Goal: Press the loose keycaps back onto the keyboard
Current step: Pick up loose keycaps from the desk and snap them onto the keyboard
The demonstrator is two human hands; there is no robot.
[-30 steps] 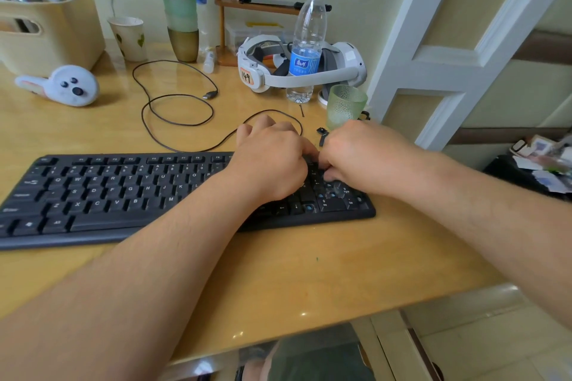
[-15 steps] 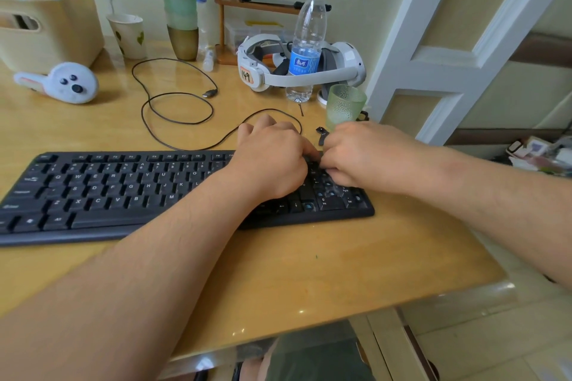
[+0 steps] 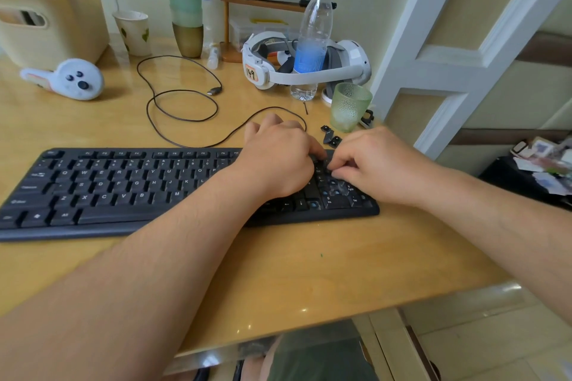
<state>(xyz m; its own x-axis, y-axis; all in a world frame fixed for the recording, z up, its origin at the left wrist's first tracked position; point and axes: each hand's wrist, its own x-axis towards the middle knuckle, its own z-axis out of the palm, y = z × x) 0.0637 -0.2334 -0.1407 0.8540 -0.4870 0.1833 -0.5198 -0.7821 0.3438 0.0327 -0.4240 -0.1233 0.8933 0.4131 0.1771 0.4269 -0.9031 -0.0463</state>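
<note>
A black keyboard [image 3: 130, 189] lies along the wooden desk. Both hands work at its right end, over the number pad. My left hand [image 3: 278, 161] rests on the keys with its fingers bent and the fingertips pointing right. My right hand [image 3: 377, 164] has curled fingers, and its fingertips pinch a small black keycap [image 3: 328, 165] down at the pad's upper rows. Just behind the keyboard, two or three loose keycaps [image 3: 330, 137] lie on the desk. Bare key sockets with blue stems [image 3: 314, 204] show in the pad's lower rows.
A green ribbed glass [image 3: 348, 107] stands right behind the loose keycaps. Farther back are a water bottle [image 3: 312, 40] and a white headset [image 3: 297, 68]. A black cable [image 3: 182, 102] loops behind the keyboard. At the far left lies a white controller [image 3: 68, 79] beside a beige bin [image 3: 52, 15].
My right hand has drawn slightly to the right, so a gap shows between the hands and the loose keycaps behind the keyboard are more exposed. The left hand stays put.
</note>
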